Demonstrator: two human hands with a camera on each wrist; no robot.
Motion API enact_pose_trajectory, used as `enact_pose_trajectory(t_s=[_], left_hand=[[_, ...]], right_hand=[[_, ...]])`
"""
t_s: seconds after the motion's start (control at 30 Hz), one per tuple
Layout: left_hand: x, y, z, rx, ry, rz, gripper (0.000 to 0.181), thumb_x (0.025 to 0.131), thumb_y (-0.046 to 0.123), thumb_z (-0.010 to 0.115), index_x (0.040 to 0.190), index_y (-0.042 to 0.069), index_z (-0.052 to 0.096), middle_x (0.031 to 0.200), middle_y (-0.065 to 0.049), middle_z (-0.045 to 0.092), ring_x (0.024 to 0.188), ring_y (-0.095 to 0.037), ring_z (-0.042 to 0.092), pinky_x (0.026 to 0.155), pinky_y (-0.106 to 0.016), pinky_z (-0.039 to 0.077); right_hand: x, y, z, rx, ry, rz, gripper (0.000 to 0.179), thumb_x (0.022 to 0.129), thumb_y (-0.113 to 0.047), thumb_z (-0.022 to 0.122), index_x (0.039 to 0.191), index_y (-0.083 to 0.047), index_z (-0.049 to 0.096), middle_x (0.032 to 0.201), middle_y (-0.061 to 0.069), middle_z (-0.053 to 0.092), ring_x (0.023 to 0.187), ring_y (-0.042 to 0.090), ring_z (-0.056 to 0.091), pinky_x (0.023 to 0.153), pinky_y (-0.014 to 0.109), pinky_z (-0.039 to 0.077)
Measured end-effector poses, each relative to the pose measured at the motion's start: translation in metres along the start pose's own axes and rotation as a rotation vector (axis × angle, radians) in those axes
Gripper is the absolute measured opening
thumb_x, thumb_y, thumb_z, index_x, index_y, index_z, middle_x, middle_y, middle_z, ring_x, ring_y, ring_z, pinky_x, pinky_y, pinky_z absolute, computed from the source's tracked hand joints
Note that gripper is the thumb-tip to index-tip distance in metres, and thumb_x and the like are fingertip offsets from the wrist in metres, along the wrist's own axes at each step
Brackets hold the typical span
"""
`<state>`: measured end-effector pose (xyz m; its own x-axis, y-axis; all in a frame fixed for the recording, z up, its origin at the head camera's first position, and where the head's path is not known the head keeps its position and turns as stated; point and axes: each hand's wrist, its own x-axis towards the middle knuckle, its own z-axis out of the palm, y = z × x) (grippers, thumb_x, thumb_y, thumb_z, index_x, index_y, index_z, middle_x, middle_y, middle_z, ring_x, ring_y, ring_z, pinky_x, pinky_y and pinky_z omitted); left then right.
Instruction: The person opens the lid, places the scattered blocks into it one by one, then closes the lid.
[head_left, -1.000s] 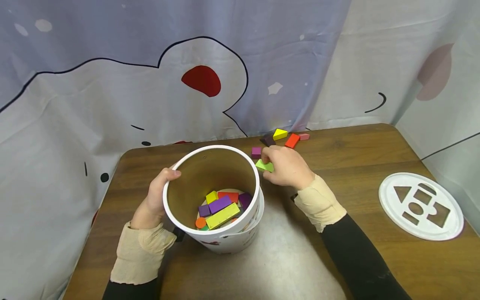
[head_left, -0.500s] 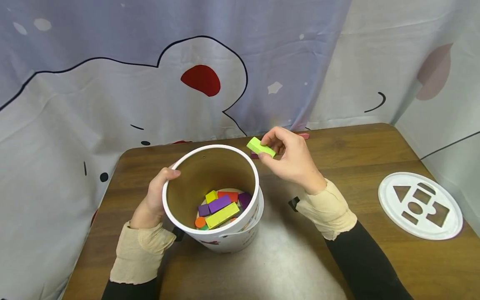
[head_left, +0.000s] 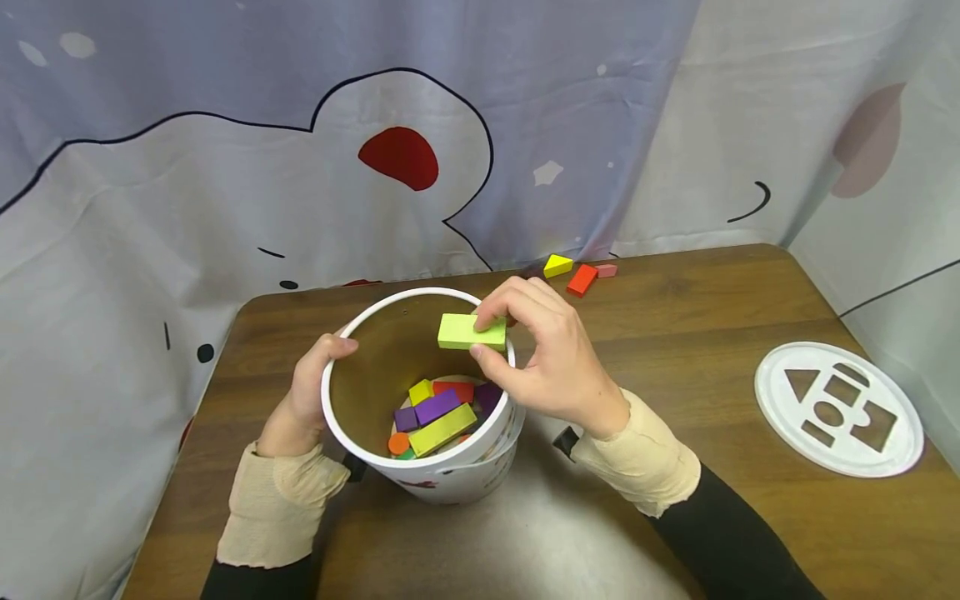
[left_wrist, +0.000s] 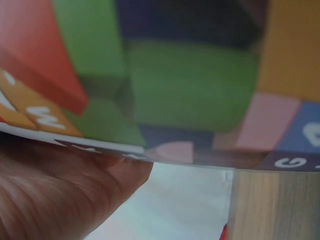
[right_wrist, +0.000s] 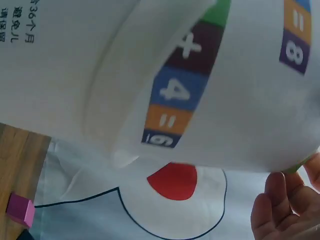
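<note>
Pinched between thumb and fingers of the right hand (head_left: 551, 358), a lime-green block (head_left: 453, 332) hangs at the right side of a white bucket's (head_left: 457, 485) mouth, as we see it from above. The left hand (head_left: 309, 385) grips the rim (head_left: 327, 392), thumb hooked inside; its other fingers are mostly hidden from us. For a clean release, we judge, the block should clear the rim fully, then go low over the gap beside the long yellow block (head_left: 442, 429), while the left grip steadies the wall.

Behind the bucket, on the wood-grain table (head_left: 675, 333), we find a yellow wedge (head_left: 557, 266), a red block (head_left: 582, 280) and a pink block (head_left: 607, 271) near the back edge. A white lid (head_left: 795, 417) with shaped cutouts lies at right, well apart. A cartoon-print curtain (head_left: 225, 208) hangs behind the table.
</note>
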<state>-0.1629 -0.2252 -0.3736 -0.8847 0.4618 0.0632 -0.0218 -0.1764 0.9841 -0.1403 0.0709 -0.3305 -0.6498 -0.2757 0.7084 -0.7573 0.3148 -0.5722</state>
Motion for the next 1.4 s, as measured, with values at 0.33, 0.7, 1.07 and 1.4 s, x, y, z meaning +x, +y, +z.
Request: enact_pose_trajectory(t_s=[0.33,0.7,1.07,1.4], left_hand=[[0.000,0.000,-0.001,-0.013,-0.007,0.000,0.045,0.099,0.016,0.024,0.129,0.022,0.058,0.122,0.004,0.067,0.112,-0.015,0.064,0.098,-0.034,0.052],[0.000,0.003,0.002,0.003,-0.013,0.007,0.046,0.099,0.016,0.024,0.129,0.023,0.058,0.122,0.006,0.067,0.113,-0.014,0.063,0.099,-0.032,0.051],[0.000,0.003,0.002,0.018,0.005,-0.008,0.046,0.098,0.016,0.023,0.129,0.024,0.057,0.121,0.006,0.066,0.113,-0.014,0.061,0.099,-0.033,0.050],[0.000,0.003,0.002,-0.018,-0.008,-0.013,0.045,0.099,0.016,0.024,0.129,0.022,0.056,0.121,0.005,0.067,0.112,-0.014,0.063,0.098,-0.033,0.052]], right_hand=[[-0.006,-0.018,0.009,-0.007,-0.082,-0.082,0.019,0.082,-0.015,0.079,0.094,-0.013,0.065,0.100,-0.003,0.070,0.100,0.012,0.063,0.091,0.033,0.045],[-0.010,-0.027,0.018,-0.020,-0.147,-0.109,0.016,0.083,-0.017,0.077,0.094,-0.016,0.066,0.099,-0.007,0.069,0.098,0.009,0.063,0.090,0.033,0.044],[-0.009,-0.027,0.018,-0.021,-0.166,-0.107,0.015,0.084,-0.019,0.077,0.094,-0.018,0.066,0.098,-0.009,0.069,0.096,0.008,0.063,0.089,0.033,0.043],[-0.009,-0.028,0.016,-0.029,-0.217,-0.089,0.031,0.084,-0.028,0.081,0.111,-0.017,0.069,0.129,0.000,0.067,0.123,0.013,0.060,0.096,0.037,0.043]])
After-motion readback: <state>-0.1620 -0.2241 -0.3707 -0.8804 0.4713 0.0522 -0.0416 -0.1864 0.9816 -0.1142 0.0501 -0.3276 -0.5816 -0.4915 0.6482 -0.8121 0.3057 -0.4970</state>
